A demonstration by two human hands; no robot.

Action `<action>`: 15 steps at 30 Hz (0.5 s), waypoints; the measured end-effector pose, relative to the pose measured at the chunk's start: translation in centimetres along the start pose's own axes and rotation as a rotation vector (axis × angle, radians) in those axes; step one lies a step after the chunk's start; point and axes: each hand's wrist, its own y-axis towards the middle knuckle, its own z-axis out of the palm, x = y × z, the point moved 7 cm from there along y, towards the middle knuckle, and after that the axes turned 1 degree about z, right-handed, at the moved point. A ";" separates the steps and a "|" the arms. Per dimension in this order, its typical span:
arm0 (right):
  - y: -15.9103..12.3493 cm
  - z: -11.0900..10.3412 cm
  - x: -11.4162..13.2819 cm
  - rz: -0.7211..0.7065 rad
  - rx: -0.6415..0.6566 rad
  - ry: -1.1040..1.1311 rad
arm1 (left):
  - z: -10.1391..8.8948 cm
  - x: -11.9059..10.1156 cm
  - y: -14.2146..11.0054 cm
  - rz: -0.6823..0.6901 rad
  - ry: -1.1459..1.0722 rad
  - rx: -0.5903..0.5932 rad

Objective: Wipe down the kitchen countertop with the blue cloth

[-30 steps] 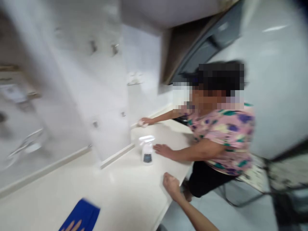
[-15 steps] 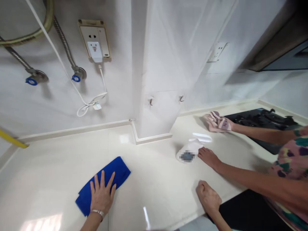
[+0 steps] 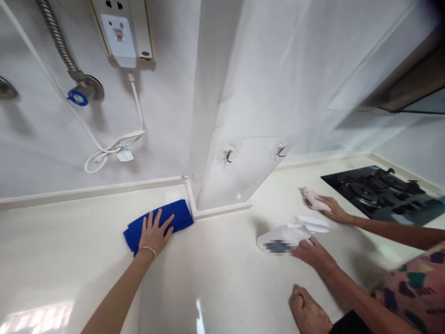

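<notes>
Left hand (image 3: pixel 154 235) flat on blue cloth (image 3: pixel 177 215)

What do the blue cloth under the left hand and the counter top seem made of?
The blue cloth looks like soft microfiber: matte and thick; its weave is too fine to see. The countertop looks like polished stone or solid surface: cream, glossy, with bright reflections; which one cannot be told.

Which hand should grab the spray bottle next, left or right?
Probably the right hand: it sits closer to the spray bottle and looks empty. The left hand is on the blue cloth, farther away.
</notes>
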 end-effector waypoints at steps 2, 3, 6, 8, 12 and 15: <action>0.0 0.0 -0.1 0.041 -0.021 0.015 | 0.3 -0.4 3.5 -0.028 -0.018 -0.036; 0.0 0.0 -0.2 0.078 -0.030 0.027 | 0.4 -0.5 5.2 -0.044 -0.023 -0.055; -0.1 0.0 -0.4 0.157 -0.044 0.058 | 1.1 -0.7 9.6 -0.117 -0.019 -0.078; 0.1 0.0 -0.4 0.196 -0.046 0.074 | 1.3 -0.7 11.9 -0.156 -0.004 -0.099; 0.4 -0.6 0.3 0.218 -0.042 0.083 | 1.0 -0.8 13.8 -0.187 0.006 -0.173; 0.3 -1.4 1.1 0.209 -0.045 0.085 | 1.0 -1.1 12.7 -0.210 -0.003 -0.117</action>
